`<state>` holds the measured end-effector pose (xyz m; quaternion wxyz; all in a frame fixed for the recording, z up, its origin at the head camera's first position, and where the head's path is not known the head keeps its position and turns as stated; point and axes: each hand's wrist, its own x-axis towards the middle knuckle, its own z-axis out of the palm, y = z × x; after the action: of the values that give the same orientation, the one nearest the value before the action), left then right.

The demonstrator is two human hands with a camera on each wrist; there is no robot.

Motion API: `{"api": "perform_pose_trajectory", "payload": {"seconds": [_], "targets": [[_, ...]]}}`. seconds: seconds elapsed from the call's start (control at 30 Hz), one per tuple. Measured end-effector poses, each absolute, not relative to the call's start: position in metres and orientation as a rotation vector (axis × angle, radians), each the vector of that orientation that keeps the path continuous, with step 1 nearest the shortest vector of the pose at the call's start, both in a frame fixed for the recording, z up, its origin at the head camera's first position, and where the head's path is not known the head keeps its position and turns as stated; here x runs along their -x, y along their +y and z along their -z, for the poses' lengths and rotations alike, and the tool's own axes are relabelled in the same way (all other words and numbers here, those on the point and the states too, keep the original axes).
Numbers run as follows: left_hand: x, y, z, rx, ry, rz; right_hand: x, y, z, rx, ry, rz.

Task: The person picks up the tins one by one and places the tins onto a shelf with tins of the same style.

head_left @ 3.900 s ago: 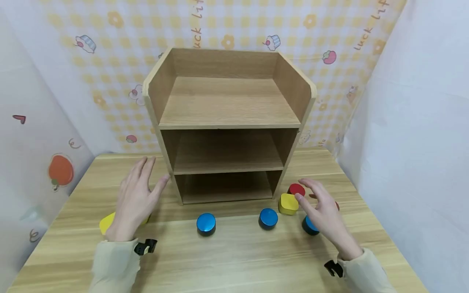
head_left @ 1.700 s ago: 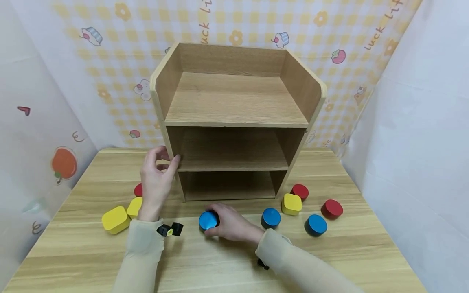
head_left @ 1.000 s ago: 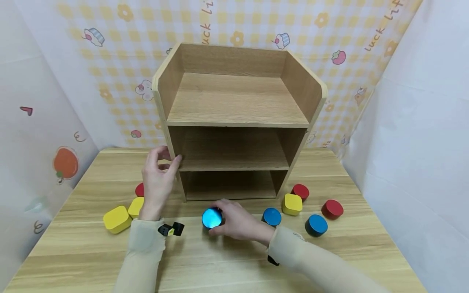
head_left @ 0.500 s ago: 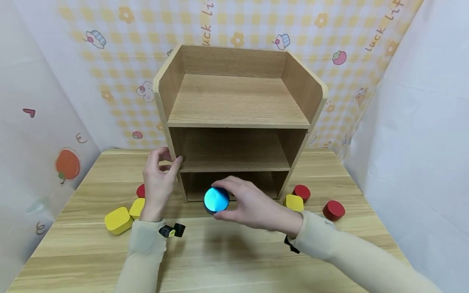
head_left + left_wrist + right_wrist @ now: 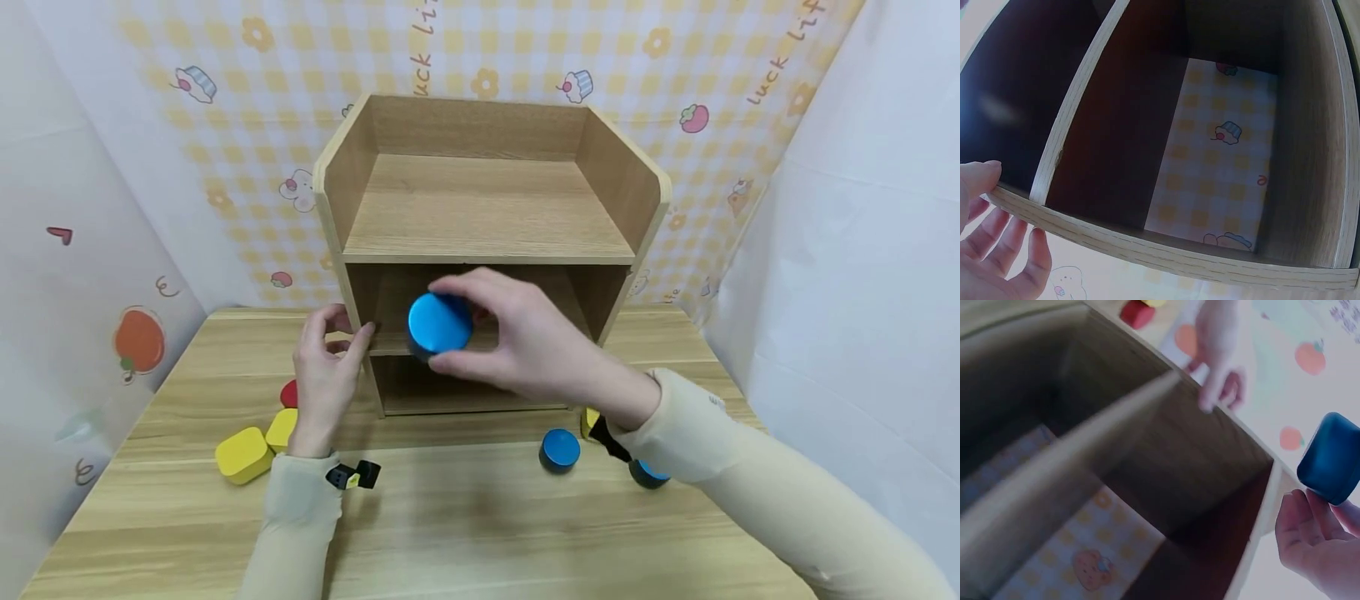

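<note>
A wooden three-level shelf stands against the patterned backdrop. My left hand grips its left side panel at middle-compartment height, the thumb on the inner face and the fingers outside, as the left wrist view also shows. Between thumb and fingers my right hand pinches a blue round block. That block is off the table, in front of the middle compartment in the head view. In the right wrist view the blue block appears beside the shelf's top end, held by the fingertips.
On the table left of the shelf lie two yellow blocks and a partly hidden red block. To the right are a blue round block, another blue block and a yellow block, the latter two partly behind the right arm.
My left hand came over to the shelf's side panel and has stayed there. My right hand moved left, took the blue round block and raised it from the table to the middle compartment's height.
</note>
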<state>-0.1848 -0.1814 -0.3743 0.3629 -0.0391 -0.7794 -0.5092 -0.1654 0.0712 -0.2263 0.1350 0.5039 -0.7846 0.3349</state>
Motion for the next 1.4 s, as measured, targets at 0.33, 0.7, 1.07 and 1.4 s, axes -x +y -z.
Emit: {"api": "perform_pose_trajectory", "payload": {"seconds": [0.33, 0.7, 1.07, 1.4], "targets": [[0.182, -0.177, 0.369, 0.108, -1.993, 1.329, 0.197, 0.052, 0.187, -1.211, -2.424, -1.152], [0.182, -0.181, 0.373, 0.134, -1.977, 1.335, 0.233, 0.027, 0.167, -1.013, -2.541, -1.065], [0.184, -0.181, 0.374, 0.138, -1.99, 1.31, 0.256, 0.005, 0.165, -0.925, -2.662, -1.069], [0.186, -0.181, 0.375, 0.138, -1.989, 1.304, 0.262, -0.009, 0.171, -0.921, -2.692, -0.988]]}}
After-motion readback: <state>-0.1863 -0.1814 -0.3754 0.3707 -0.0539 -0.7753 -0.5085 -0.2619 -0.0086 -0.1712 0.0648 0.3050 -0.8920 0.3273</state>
